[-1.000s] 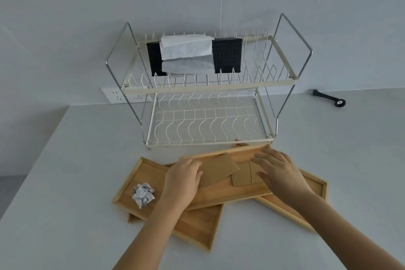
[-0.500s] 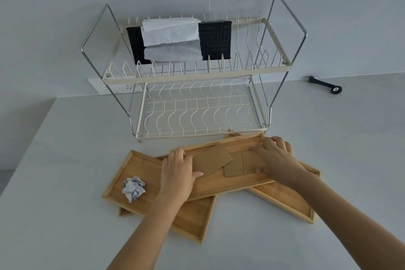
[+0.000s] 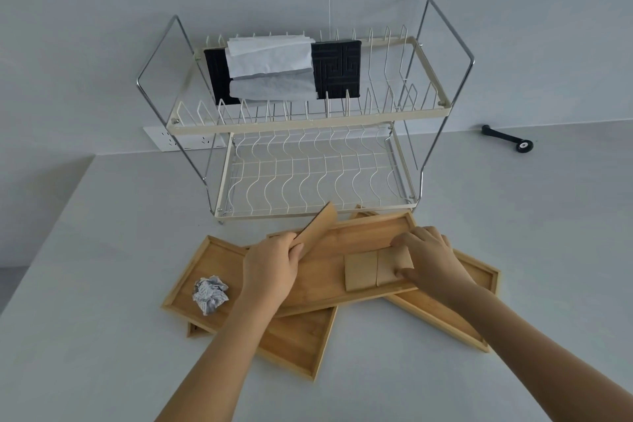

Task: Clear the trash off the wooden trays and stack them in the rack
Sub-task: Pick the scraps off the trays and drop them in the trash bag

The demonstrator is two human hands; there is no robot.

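Observation:
Several wooden trays lie overlapped on the counter in front of a two-tier wire dish rack (image 3: 308, 120). The top tray (image 3: 359, 233) holds a folded brown cardboard piece (image 3: 363, 271). My left hand (image 3: 270, 267) grips a flat brown cardboard piece (image 3: 318, 224), tilted up off the top tray. My right hand (image 3: 428, 257) pinches the right end of the folded cardboard, which still rests on the tray. A crumpled paper ball (image 3: 209, 294) sits on the left tray (image 3: 205, 260). Another tray (image 3: 476, 284) sticks out at the right.
A black tissue box (image 3: 339, 70) with white tissue stands on the rack's upper tier. The lower tier (image 3: 315, 178) holds nothing. A black handle-like tool (image 3: 508, 141) lies at the back right. A wall socket (image 3: 171, 140) is behind the rack. The counter's left edge falls off.
My left hand has lifted the flat cardboard so it tilts up off the top tray. My right hand has closed its fingers around the folded cardboard's right end.

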